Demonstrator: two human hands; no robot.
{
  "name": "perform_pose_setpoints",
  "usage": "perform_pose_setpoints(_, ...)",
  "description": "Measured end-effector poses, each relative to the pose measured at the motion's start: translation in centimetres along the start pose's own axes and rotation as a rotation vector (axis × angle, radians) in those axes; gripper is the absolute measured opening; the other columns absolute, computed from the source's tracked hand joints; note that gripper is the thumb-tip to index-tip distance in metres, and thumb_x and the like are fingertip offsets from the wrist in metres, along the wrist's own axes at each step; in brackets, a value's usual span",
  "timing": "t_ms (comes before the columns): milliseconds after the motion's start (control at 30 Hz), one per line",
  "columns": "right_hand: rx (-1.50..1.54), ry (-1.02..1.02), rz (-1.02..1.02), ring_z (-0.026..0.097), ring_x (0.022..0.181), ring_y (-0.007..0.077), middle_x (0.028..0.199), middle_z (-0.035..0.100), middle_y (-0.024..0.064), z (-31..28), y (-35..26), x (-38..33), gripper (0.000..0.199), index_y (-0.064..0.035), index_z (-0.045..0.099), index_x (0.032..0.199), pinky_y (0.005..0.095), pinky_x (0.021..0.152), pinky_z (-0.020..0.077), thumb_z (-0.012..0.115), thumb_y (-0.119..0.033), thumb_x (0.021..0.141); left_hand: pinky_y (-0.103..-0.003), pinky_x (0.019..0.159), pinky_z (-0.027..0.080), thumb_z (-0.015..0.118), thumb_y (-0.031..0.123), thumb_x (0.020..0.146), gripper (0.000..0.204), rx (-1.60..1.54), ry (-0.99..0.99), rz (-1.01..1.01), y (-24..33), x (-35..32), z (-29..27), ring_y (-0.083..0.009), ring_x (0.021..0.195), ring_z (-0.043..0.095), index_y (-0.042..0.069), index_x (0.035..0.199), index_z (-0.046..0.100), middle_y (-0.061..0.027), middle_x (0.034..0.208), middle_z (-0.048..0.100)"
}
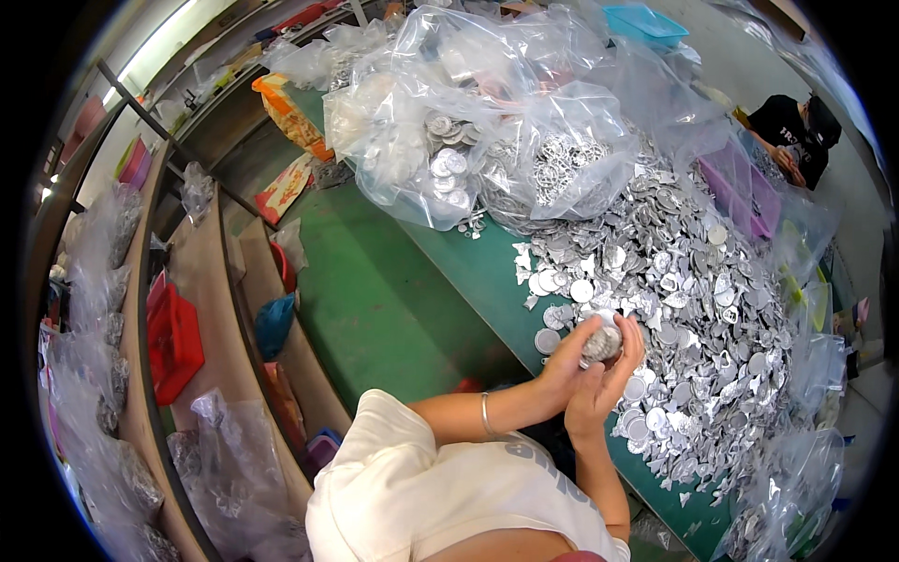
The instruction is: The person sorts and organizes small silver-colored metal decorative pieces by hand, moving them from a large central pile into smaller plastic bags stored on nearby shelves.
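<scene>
Both my hands meet over the near edge of a big heap of silver metal discs and stamped scraps (693, 281) on a green table (487, 272). Between them is a small stack of silver discs (602, 343). My left hand (565, 361), with a thin bracelet on its wrist, grips the stack from the left. My right hand (615, 375) cups it from below and from the right, fingers curled up around it. Loose single discs (547, 340) lie on the table just left of my hands.
Clear plastic bags (487, 112) full of metal parts are piled at the table's far end. Purple trays (740, 187) and another person in black (796, 131) are at the far right. Wooden shelves with a red bin (173, 342) and more bags stand at the left.
</scene>
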State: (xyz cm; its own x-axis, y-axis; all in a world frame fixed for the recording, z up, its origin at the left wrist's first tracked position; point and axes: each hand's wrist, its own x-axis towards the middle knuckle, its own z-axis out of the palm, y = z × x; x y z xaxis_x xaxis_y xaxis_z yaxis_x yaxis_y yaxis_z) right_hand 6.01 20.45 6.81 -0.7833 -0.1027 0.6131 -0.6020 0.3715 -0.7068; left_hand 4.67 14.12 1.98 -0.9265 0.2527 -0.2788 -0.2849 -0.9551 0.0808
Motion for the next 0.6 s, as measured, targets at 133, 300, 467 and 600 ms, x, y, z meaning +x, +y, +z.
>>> perform_pose_setpoints(133, 0.047, -0.007, 0.054, 0.037, 0.115, 0.0342, 0.119, 0.044, 0.0185, 0.0, 0.2, -0.3, 0.041, 0.0049, 0.043, 0.117, 0.0433, 0.098, 0.0251, 0.046, -0.021, 0.086, -0.028, 0.071, 0.05, 0.056, 0.024, 0.084, 0.028, 0.033, 0.145, 0.225, 5.1, -0.6, 2.6, -0.0192, 0.089, 0.058, 0.003, 0.102, 0.052, -0.0081, 0.097, 0.059)
perform_pose_setpoints(300, 0.211, -0.122, 0.335, 0.047, 0.103, 0.0245, 0.109, 0.053, 0.0139, -0.4, 1.6, -1.1, 0.033, 0.0015, 0.049, 0.113, 0.0341, 0.093, 0.0321, 0.052, -0.009, 0.083, -0.035, 0.075, 0.053, 0.054, 0.016, 0.085, 0.03, 0.107, -0.028, 0.724, 17.5, 0.3, 4.1, -0.0266, 0.094, 0.058, -0.001, 0.109, 0.047, -0.014, 0.102, 0.057)
perform_pose_setpoints(467, 0.33, -0.217, 0.469, 0.053, 0.095, 0.0193, 0.1, 0.058, 0.011, 0.5, 2.4, -2.1, 0.029, 0.0004, 0.052, 0.11, 0.0314, 0.087, 0.0369, 0.053, -0.005, 0.081, -0.034, 0.076, 0.054, 0.058, 0.01, 0.081, 0.035, 0.133, -0.071, 0.698, 22.9, -1.4, 6.2, -0.0266, 0.095, 0.057, -0.003, 0.111, 0.047, -0.0137, 0.105, 0.056)
perform_pose_setpoints(600, 0.403, -0.281, 0.524, 0.054, 0.093, 0.0178, 0.097, 0.059, 0.0105, 0.8, 2.0, -2.1, 0.026, 0.0013, 0.054, 0.106, 0.0292, 0.085, 0.0387, 0.054, -0.003, 0.081, -0.034, 0.075, 0.054, 0.057, 0.01, 0.081, 0.038, 0.115, -0.179, 0.514, 21.9, -1.1, 5.5, -0.0254, 0.097, 0.055, -0.003, 0.115, 0.045, -0.0132, 0.109, 0.054)
